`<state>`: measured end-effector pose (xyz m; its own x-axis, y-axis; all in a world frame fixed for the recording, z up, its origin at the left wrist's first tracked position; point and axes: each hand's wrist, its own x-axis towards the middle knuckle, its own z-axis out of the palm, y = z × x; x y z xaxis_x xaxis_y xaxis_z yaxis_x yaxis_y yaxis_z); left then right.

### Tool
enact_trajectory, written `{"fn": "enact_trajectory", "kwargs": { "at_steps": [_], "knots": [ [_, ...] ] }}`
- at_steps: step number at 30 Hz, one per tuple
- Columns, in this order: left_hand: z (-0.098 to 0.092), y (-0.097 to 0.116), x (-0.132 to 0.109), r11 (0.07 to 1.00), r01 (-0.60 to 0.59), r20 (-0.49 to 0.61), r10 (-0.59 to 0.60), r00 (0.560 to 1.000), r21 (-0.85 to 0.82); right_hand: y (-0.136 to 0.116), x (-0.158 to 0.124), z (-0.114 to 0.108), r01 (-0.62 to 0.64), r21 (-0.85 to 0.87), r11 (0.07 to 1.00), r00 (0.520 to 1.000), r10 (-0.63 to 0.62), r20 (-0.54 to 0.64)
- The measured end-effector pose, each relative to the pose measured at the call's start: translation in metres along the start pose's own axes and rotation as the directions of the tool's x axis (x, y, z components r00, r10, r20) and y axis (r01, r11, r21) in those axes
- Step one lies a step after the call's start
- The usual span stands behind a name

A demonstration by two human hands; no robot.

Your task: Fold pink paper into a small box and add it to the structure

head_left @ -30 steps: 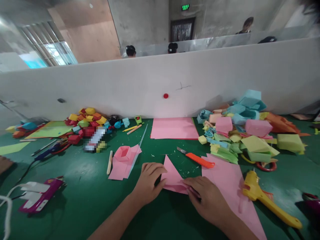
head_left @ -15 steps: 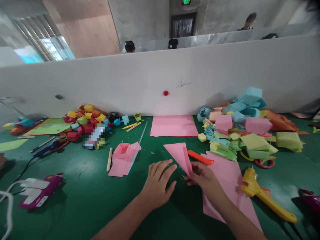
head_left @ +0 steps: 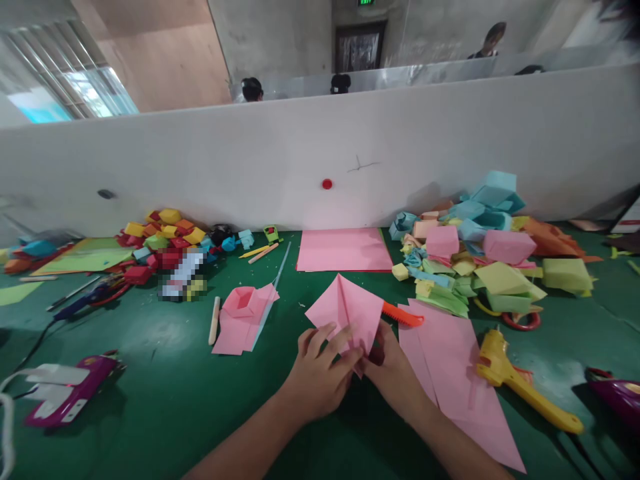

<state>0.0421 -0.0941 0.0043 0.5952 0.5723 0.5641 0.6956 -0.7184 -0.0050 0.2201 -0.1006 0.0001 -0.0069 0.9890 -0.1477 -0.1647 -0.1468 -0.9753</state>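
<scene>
A pink sheet of folded paper is held up over the green table, its top corner pointing away from me and a crease running down its middle. My left hand is closed on its lower left part, fingers lying over the front. At the lower right edge, my right hand pinches the same paper; some of its fingers are hidden behind it. An orange-red cutter lies just beyond my right hand. Beside my right forearm rest loose pink sheets.
A folded pink paper box sits on scraps at left. A stack of pink paper lies by the partition. Folded paper pieces heap at right, near a yellow glue gun. A purple power strip is at left.
The folded paper has opened from a narrow triangle into a wider, kite-like shape facing me. My left hand has moved right and taken hold of it; my right hand still holds its edge.
</scene>
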Motion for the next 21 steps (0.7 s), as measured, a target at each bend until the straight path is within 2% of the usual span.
{"fn": "enact_trajectory", "kwargs": {
  "at_steps": [4,9,11,13,15,18,20,21],
  "knots": [
    [-0.005,-0.002,0.002,0.995,0.087,0.051,-0.085,0.995,-0.039,0.003,0.002,-0.003,-0.001,0.096,0.995,1.000,0.002,-0.007],
    [-0.009,-0.013,0.002,0.968,0.225,0.153,-0.207,0.966,-0.111,0.003,0.002,-0.008,-0.165,0.219,0.962,0.985,0.151,0.078],
    [-0.007,-0.019,0.002,0.967,0.234,0.183,-0.213,0.960,-0.098,0.001,0.000,-0.009,-0.228,0.238,0.944,0.972,0.205,0.117],
    [-0.005,-0.026,0.001,0.977,0.186,0.219,-0.160,0.962,-0.102,0.000,-0.001,-0.011,-0.240,0.204,0.949,0.967,0.216,0.131],
    [-0.003,-0.031,0.001,0.983,0.121,0.262,-0.082,0.962,-0.137,-0.001,-0.002,-0.013,-0.172,0.084,0.981,0.982,0.164,0.098],
    [-0.003,-0.034,0.000,0.972,0.057,0.311,0.016,0.950,-0.227,-0.004,-0.004,-0.023,-0.001,-0.146,0.989,0.999,0.009,0.049],
    [-0.004,-0.034,0.000,0.957,0.046,0.335,0.055,0.941,-0.287,-0.007,-0.005,-0.033,0.131,-0.285,0.950,0.991,-0.114,0.073],
    [-0.005,-0.035,0.000,0.950,0.047,0.343,0.065,0.937,-0.309,-0.009,-0.006,-0.039,0.220,-0.379,0.899,0.975,-0.199,0.093]
  ]
}}
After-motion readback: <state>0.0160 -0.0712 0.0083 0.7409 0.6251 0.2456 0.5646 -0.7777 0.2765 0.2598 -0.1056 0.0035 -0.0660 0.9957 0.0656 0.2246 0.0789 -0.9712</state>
